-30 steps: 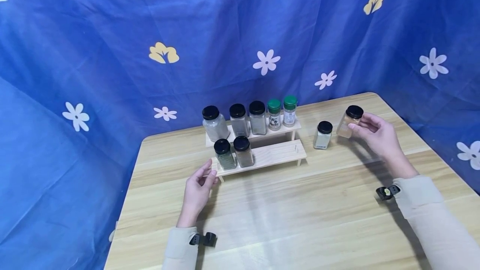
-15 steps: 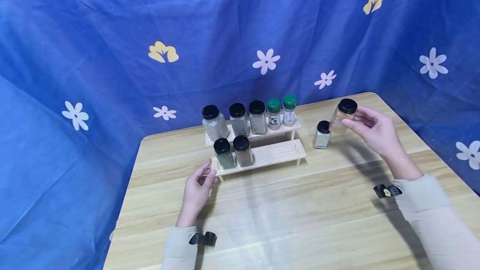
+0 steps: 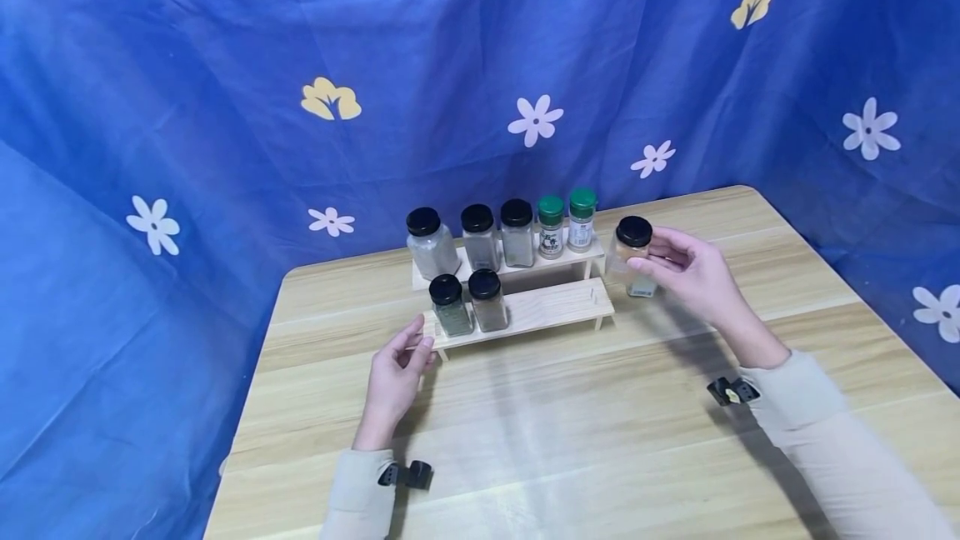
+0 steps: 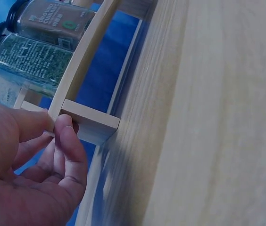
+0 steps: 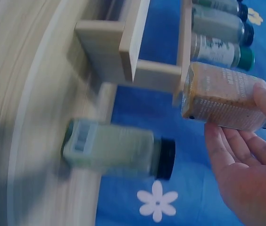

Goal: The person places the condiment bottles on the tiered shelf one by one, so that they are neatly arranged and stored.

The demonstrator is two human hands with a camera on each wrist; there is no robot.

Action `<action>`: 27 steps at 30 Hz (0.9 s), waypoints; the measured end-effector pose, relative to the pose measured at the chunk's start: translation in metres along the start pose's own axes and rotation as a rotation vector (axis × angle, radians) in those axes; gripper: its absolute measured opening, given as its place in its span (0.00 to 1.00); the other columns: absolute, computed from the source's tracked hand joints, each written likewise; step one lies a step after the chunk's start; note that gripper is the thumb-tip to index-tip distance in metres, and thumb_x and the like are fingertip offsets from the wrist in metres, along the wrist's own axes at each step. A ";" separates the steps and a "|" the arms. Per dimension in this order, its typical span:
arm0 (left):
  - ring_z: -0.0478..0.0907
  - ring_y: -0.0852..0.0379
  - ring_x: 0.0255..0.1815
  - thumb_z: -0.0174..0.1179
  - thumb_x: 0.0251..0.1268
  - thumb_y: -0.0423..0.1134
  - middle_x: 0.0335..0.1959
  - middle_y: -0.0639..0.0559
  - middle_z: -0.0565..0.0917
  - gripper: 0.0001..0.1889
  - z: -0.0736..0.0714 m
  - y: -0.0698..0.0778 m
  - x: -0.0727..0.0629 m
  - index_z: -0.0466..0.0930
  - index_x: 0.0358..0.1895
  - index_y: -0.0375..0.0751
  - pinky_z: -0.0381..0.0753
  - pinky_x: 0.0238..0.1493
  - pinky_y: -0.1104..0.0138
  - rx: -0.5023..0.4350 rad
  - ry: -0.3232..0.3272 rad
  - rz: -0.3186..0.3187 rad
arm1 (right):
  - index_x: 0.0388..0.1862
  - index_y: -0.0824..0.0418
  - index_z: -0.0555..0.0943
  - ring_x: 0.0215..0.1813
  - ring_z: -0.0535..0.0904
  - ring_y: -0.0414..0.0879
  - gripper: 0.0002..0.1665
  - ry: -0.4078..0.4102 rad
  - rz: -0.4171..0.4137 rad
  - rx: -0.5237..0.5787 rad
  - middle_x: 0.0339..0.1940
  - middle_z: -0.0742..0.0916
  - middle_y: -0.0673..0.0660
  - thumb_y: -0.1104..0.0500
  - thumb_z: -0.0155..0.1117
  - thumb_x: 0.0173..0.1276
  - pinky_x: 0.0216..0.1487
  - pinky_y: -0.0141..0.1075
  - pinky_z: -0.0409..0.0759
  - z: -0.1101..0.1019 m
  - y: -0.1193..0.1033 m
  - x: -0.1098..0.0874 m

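Note:
My right hand point(image 3: 699, 275) grips a black-lidded spice jar point(image 5: 222, 96) of orange-brown seasoning between thumb and fingers, raised off the table beside the rack's right end. Partly hidden behind it in the head view, a pale-filled spice jar point(image 5: 112, 146) stands on the table. At the left end of the two-tier wooden spice rack point(image 3: 555, 307), my left hand point(image 3: 395, 382) pinches the lower shelf's corner with thumb and fingertips. A jar of green herbs point(image 3: 452, 315) and a jar of brown powder point(image 3: 490, 311) stand upright on that shelf's left half.
The upper tier bears a large black-lidded jar point(image 3: 433, 255), two smaller black-lidded jars and two green-capped shakers, one being the rightmost shaker point(image 3: 581, 227). A blue flowered curtain point(image 3: 225, 107) hangs behind the wooden table point(image 3: 570, 440).
My right hand has carried the orange-brown jar leftward, over and in front of the pale-filled jar, toward the rack. The left hand stays at the rack's corner.

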State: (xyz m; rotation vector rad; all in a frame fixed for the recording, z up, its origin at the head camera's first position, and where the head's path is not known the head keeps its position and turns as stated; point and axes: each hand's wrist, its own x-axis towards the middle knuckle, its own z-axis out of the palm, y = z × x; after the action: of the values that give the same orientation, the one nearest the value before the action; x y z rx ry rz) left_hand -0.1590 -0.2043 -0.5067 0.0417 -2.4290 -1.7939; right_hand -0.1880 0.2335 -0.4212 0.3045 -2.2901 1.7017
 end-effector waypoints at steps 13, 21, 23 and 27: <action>0.86 0.66 0.36 0.61 0.78 0.34 0.53 0.31 0.86 0.23 -0.001 0.000 0.000 0.75 0.73 0.37 0.92 0.44 0.75 -0.002 -0.011 -0.011 | 0.68 0.73 0.78 0.54 0.86 0.29 0.32 -0.149 -0.004 0.090 0.62 0.86 0.72 0.68 0.76 0.66 0.60 0.25 0.86 0.049 0.002 0.001; 0.86 0.66 0.36 0.61 0.78 0.34 0.53 0.31 0.87 0.23 -0.001 0.002 0.001 0.75 0.73 0.37 0.91 0.42 0.76 0.000 -0.003 -0.012 | 0.70 0.72 0.76 0.63 0.86 0.62 0.34 -0.215 0.048 0.120 0.65 0.85 0.71 0.69 0.75 0.66 0.62 0.31 0.87 0.085 -0.001 0.003; 0.86 0.67 0.36 0.61 0.78 0.34 0.53 0.31 0.86 0.23 -0.001 0.003 0.001 0.75 0.73 0.37 0.91 0.43 0.77 -0.006 -0.007 -0.016 | 0.70 0.73 0.76 0.64 0.85 0.64 0.34 -0.228 0.058 0.125 0.66 0.84 0.72 0.68 0.75 0.66 0.63 0.32 0.87 0.093 -0.002 0.002; 0.85 0.68 0.36 0.61 0.78 0.34 0.54 0.30 0.86 0.23 -0.001 0.004 0.000 0.75 0.73 0.37 0.91 0.44 0.77 -0.016 -0.014 -0.021 | 0.70 0.71 0.77 0.64 0.85 0.64 0.35 -0.251 0.066 0.122 0.67 0.84 0.70 0.67 0.77 0.65 0.63 0.33 0.87 0.107 -0.002 0.002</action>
State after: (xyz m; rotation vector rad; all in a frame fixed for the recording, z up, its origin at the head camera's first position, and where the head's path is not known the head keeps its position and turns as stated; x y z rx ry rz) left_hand -0.1583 -0.2045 -0.5026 0.0531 -2.4325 -1.8286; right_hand -0.1990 0.1306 -0.4473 0.4991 -2.3963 1.9383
